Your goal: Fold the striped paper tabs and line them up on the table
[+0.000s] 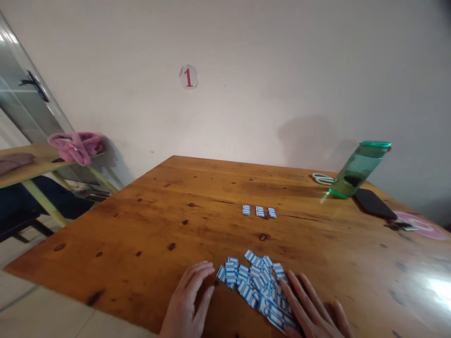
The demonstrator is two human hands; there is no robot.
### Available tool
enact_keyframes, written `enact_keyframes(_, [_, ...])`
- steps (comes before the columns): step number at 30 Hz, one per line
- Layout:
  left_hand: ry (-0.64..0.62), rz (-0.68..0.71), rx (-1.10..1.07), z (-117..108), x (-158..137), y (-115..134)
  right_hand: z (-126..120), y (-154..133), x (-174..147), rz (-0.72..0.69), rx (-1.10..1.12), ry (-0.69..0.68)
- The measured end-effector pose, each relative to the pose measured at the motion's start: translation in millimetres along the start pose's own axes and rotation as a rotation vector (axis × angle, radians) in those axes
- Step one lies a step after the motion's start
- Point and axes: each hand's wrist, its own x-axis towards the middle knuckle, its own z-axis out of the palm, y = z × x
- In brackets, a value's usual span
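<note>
A loose pile of small white cards with blue borders (256, 279) lies near the front of the wooden table, several overlapping. My left hand (192, 300) rests just left of the pile, fingers curved and thumb apart, with nothing in it. On the pile's right edge lies my right hand (310, 305), its fingers stretched out and touching some of the cards. Farther back, three small groups of the same cards (260, 211) sit in a short row. What is printed on the cards is too small to read.
Toward the right stand a green bottle (361, 169), a white cable (322, 179), a black phone (374, 203) and a pink round mat (421, 225). On a side table at left lies a pink cloth (77, 145). A wall closes off the wooden table's (141, 225) far side.
</note>
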Motion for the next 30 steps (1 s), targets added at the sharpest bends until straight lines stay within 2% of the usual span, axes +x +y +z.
enact_keyframes(8, [-0.019,0.016,0.061,1,-3,-5,0,-30,18,-0.019,-0.092,-0.036])
enact_keyframes(16, [-0.122,-0.145,-0.003,1,10,3,12,-52,34,-0.066,-0.114,0.089])
enact_keyframes(22, [-0.370,-0.241,0.066,-3,38,18,7,-54,36,-0.079,-0.058,0.144])
enact_keyframes(26, [-0.536,-0.213,0.145,-7,54,24,2,-52,34,-0.090,-0.035,0.150])
enact_keyframes(30, [-0.628,-0.177,0.211,-8,63,25,1,-51,35,-0.100,-0.040,0.139])
